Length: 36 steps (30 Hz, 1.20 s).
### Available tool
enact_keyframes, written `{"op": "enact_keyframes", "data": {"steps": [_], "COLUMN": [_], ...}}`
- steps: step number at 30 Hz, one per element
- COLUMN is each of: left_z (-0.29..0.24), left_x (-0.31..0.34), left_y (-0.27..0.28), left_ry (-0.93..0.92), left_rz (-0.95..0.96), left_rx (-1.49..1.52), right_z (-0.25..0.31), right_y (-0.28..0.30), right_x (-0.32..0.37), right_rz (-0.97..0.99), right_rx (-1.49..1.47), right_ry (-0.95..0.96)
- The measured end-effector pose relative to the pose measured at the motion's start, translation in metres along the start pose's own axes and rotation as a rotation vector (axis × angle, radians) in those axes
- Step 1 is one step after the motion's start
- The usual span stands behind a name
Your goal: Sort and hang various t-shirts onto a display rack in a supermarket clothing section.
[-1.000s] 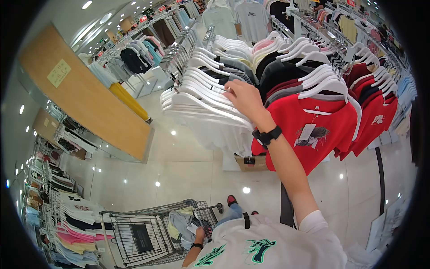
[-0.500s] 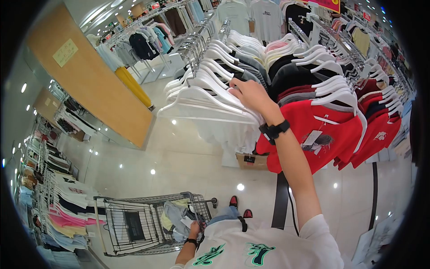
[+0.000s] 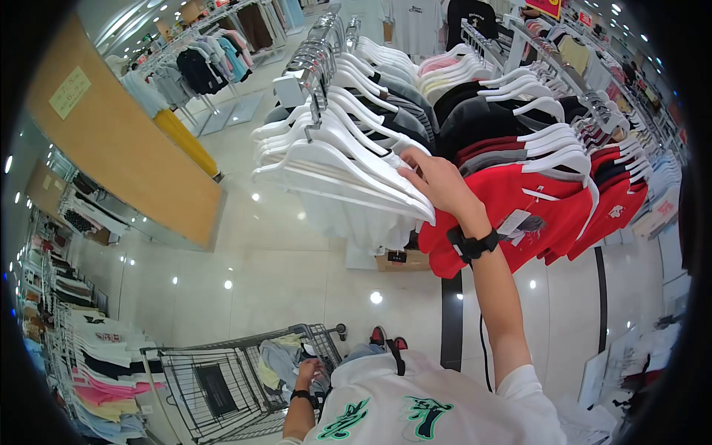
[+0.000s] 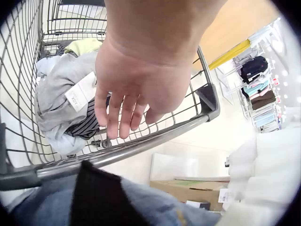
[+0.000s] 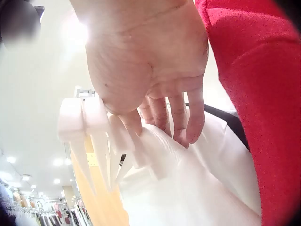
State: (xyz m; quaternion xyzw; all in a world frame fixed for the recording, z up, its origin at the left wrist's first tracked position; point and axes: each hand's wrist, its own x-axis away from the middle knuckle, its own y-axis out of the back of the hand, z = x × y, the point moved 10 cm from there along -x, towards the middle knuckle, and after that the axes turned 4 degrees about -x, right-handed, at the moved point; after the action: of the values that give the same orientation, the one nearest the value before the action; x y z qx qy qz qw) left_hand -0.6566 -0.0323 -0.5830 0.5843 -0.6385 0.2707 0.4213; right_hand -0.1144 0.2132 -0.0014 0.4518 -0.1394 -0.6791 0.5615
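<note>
My right hand (image 3: 434, 182) lies on top of a row of white hangers (image 3: 334, 159) carrying white shirts (image 3: 356, 219), its fingers straight across the hanger shoulders. In the right wrist view the right hand (image 5: 164, 117) touches a white shirt (image 5: 202, 188) beside the white hangers (image 5: 94, 136), with a red shirt (image 5: 254, 94) at its right. My left hand (image 3: 306, 368) hangs over the near rim of a wire shopping cart (image 3: 215, 371). The left wrist view shows the left hand (image 4: 127, 115) with loose fingers, holding nothing, above the cart rim (image 4: 150, 146) and grey clothes (image 4: 56, 94).
Red shirts (image 3: 534, 208) hang right of the white ones, with dark shirts (image 3: 475, 119) behind on the same rack. A cardboard box (image 3: 397, 259) sits under the rack. A wooden-faced wall (image 3: 126, 156) and stacked folded shirts (image 3: 104, 371) lie to the left across a shiny tile floor.
My right hand has slid along the white hangers toward the near end of the row. The left hand stays at the cart's near end.
</note>
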Motion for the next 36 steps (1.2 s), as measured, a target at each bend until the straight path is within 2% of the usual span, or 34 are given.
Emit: {"op": "enact_keyframes", "data": {"steps": [2, 5, 9, 11, 14, 17, 21, 23, 25, 26, 28, 29, 31, 33, 34, 35, 36], "left_z": [-0.019, -0.02, -0.023, -0.018, -0.006, 0.001, 0.003, 0.006, 0.007, 0.009, 0.009, 0.007, 0.009, 0.01, 0.011, 0.007, 0.006], "left_x": [-0.007, -0.027, -0.044, -0.045, -0.071, -0.072, -0.075, -0.078, -0.079, -0.08, -0.078, -0.074, -0.076, -0.082, -0.081, -0.079, -0.078], "left_y": [0.003, 0.007, -0.007, -0.02, -0.04, -0.046, -0.049, -0.048, -0.049, -0.05, -0.051, -0.052, -0.05, -0.051, -0.05, -0.051, -0.051], "left_ry": [-0.032, -0.077, -0.075, -0.072, -0.111, -0.068, -0.06, -0.065, -0.073, -0.063, -0.06, -0.063, -0.071, -0.056, -0.024, -0.026, -0.026], "left_rz": [-0.011, -0.023, 0.038, 0.077, 0.178, 0.185, 0.224, 0.213, 0.207, 0.216, 0.226, 0.216, 0.209, 0.2, 0.199, 0.204, 0.21], "left_rx": [-0.006, 0.029, 0.01, 0.028, 0.285, 0.277, 0.368, 0.347, 0.317, 0.354, 0.379, 0.38, 0.369, 0.296, 0.355, 0.346, 0.357], "right_z": [0.004, 0.019, -0.001, -0.012, -0.033, -0.038, -0.039, -0.05, -0.042, -0.046, -0.039, -0.044, -0.054, -0.076, -0.082, -0.08, -0.079], "right_y": [-0.002, -0.015, -0.036, -0.039, -0.04, -0.037, -0.039, -0.042, -0.041, -0.043, -0.041, -0.043, -0.051, -0.063, -0.067, -0.066, -0.07], "right_x": [-0.002, -0.008, 0.004, 0.016, 0.028, 0.034, 0.044, 0.055, 0.065, 0.072, 0.086, 0.095, 0.116, 0.139, 0.147, 0.15, 0.154], "right_rz": [-0.026, -0.056, -0.11, -0.118, -0.099, -0.142, -0.203, -0.208, -0.248, -0.259, -0.365, -0.379, -0.406, -0.409, -0.422, -0.431, -0.429], "right_rx": [-0.062, 0.063, 0.105, 0.037, 0.09, 0.152, 0.069, 0.025, 0.039, 0.04, -0.052, -0.049, 0.028, 0.083, 0.109, 0.046, 0.034], "right_ry": [-0.041, 0.05, -0.089, -0.19, -0.307, -0.334, -0.301, -0.363, -0.198, -0.201, -0.023, -0.026, -0.047, -0.179, -0.193, -0.295, -0.294]}}
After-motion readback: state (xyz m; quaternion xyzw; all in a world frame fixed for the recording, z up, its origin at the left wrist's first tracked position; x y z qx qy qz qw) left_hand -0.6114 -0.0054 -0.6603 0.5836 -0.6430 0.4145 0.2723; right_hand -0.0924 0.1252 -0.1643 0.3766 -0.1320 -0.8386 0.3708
